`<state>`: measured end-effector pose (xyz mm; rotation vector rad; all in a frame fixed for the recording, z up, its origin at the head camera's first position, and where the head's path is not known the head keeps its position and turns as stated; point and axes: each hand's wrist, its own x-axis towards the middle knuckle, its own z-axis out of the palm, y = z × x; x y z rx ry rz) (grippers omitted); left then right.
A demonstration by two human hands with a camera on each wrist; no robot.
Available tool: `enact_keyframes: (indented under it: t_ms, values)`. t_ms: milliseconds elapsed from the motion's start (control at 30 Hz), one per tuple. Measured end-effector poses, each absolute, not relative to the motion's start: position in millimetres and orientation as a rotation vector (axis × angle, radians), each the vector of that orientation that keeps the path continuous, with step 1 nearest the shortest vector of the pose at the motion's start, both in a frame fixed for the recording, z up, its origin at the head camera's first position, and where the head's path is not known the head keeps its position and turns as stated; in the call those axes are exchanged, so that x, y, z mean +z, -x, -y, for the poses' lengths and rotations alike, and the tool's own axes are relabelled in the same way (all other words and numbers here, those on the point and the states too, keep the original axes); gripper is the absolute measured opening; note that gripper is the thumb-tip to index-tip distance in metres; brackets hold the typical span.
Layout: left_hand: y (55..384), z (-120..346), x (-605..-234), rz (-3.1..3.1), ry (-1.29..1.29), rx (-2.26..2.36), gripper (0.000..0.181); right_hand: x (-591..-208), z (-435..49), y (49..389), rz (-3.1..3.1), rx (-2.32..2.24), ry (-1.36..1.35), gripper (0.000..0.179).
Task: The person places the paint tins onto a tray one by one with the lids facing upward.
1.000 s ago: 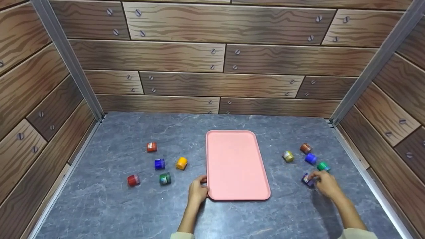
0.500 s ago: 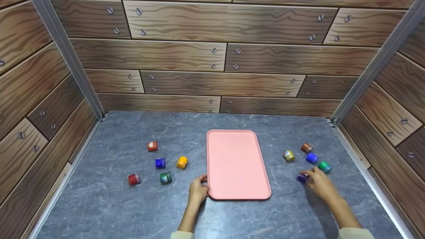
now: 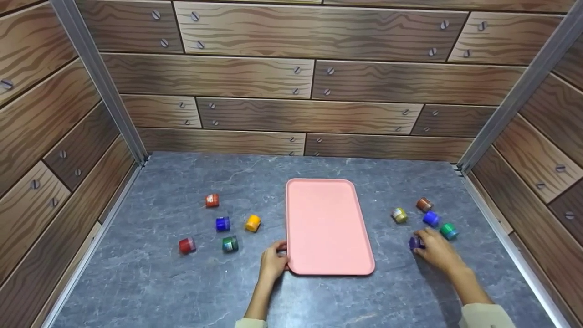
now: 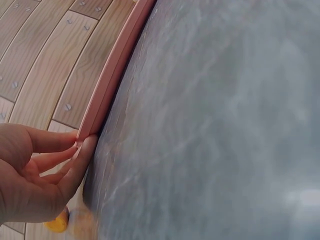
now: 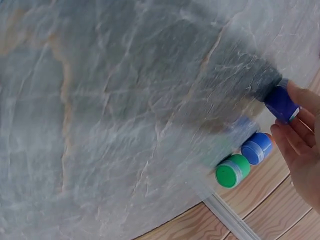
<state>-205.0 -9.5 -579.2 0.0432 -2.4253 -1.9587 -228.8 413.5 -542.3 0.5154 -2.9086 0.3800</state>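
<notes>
as five jars seem to lie on their sides at the left of the grey tabletop (image 3: pixel 159 291), i reckon a brushing sleeve could set one rolling: red (image 3: pixel 186 246), orange-red (image 3: pixel 212 200), blue (image 3: pixel 222 223), dark green (image 3: pixel 230 244) and, closest to the tray, yellow (image 3: pixel 253 223). next comes the left hand (image 3: pixel 272 263), and the risk i read there is a sideways tug: if that wrist pulled, the pink tray (image 3: pixel 329 228) could skid or turn. the tray lies flat at the middle of the tabletop, and the hand reaches up from the near edge, thumb and fingertips pinched together on the rim close to its near left corner. to the right, well apart from the tray, the right hand (image 3: pixel 438 250) angles inward, thumb and fingers clamped on the purple jar (image 3: pixel 415 243). i judge its smooth curved side could slip if the pinch slackened. a backward swing could knock the green jar (image 3: pixel 449 231), just beyond the knuckles; the olive jar (image 3: pixel 400 215), brown jar (image 3: pixel 424 204) and second blue jar (image 3: pixel 431 218) lie close by too, and a bump could scatter them.
</notes>
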Motion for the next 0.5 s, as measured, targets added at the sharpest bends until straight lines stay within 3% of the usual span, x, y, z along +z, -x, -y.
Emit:
enact_keyframes:
  t_ms: [500]
  values:
    - [204.5,11.4,-578.5,2.427,0.039,-1.993,0.048,-535.0,-406.6,235.8,2.989,0.48,-0.463,0.031]
